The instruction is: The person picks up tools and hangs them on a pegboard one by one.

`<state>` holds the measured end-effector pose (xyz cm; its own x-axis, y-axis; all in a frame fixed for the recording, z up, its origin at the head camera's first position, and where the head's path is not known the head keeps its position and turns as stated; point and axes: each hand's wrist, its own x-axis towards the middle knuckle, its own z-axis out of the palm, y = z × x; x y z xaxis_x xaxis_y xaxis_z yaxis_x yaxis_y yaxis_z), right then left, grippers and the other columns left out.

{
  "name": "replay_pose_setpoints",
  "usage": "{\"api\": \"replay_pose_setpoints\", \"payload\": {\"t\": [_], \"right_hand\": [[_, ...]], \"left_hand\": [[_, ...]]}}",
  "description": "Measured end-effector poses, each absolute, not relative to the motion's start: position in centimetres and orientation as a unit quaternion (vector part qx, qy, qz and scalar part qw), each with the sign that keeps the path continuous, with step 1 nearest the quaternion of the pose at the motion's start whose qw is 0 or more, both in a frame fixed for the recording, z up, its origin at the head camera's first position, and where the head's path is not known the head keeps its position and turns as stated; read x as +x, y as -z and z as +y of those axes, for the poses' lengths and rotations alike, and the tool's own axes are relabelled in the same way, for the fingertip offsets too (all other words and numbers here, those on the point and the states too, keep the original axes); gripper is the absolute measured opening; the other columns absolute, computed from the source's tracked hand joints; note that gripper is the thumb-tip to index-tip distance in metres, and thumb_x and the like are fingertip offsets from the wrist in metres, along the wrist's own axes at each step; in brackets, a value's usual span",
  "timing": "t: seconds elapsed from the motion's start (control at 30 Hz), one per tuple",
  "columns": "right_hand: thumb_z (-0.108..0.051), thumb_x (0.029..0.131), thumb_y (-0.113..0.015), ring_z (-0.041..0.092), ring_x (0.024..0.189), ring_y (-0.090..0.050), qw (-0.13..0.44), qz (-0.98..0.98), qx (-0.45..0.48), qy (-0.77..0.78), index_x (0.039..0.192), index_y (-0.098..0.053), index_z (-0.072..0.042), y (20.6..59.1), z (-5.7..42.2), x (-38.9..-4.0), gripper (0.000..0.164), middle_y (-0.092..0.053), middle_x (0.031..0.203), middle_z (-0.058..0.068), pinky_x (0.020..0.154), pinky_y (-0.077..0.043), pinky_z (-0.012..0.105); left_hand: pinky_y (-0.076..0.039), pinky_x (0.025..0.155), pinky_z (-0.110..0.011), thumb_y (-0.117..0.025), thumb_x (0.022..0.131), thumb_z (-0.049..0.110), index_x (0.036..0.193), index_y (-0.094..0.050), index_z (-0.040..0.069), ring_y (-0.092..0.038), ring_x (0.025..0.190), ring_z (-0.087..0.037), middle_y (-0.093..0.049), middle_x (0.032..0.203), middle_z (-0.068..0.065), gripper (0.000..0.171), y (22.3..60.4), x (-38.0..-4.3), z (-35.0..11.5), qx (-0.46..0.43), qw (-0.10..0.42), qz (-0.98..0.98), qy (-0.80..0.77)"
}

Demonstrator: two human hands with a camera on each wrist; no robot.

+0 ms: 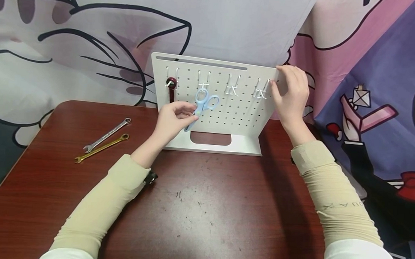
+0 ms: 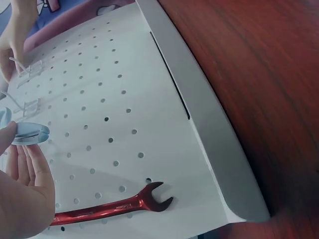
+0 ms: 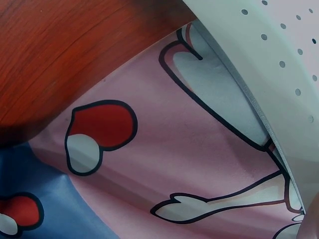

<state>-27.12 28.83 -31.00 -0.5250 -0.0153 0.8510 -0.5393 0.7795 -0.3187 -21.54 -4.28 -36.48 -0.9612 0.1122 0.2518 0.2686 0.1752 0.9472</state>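
One hand [image 1: 172,118] pinches blue scissors [image 1: 200,105]

You get a bright, clear head view; a pale sheen [image 1: 189,237] sits on the table [image 1: 177,190], and a long dark shadow [image 1: 287,210] crosses its right side; your wrist views look dimmer and softer, the board [image 2: 99,114] cool-tinted.
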Motion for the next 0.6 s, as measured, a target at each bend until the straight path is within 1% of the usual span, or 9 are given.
{"api": "replay_pose_setpoints", "payload": {"t": [0.23,0.43,0.6], "right_hand": [[-0.007,0.094,-0.075,0.036,0.127,-0.063,0.458,-0.824,0.17,-0.286,0.125,-0.075,-0.002,31.0,28.8,-27.2,0.031,-0.075,0.125,0.018,0.119,-0.043,0.039],[-0.007,0.094,-0.075,0.036,0.127,-0.063,0.458,-0.825,0.168,-0.286,0.125,-0.075,-0.002,31.0,28.8,-27.1,0.031,-0.075,0.125,0.017,0.119,-0.043,0.039],[-0.007,0.093,-0.076,0.036,0.127,-0.063,0.458,-0.825,0.164,-0.286,0.124,-0.075,-0.003,31.0,28.8,-27.0,0.031,-0.075,0.125,0.017,0.119,-0.043,0.039]], "left_hand": [[-0.057,0.078,-0.011,-0.08,0.09,-0.004,0.118,-0.075,-0.01,-0.066,0.079,0.005,-0.076,0.112,-0.032,0.028,36.9,-22.6,-3.7,-0.097,0.064,-0.762,0.637],[-0.057,0.082,-0.012,-0.079,0.091,-0.003,0.119,-0.075,-0.01,-0.065,0.081,0.007,-0.076,0.115,-0.031,0.029,37.2,-23.4,-3.2,-0.07,0.064,-0.748,0.657],[-0.057,0.081,-0.012,-0.079,0.091,-0.005,0.118,-0.074,-0.012,-0.066,0.08,0.007,-0.075,0.117,-0.032,0.029,37.3,-23.7,-2.7,-0.054,0.057,-0.73,0.679]]}}
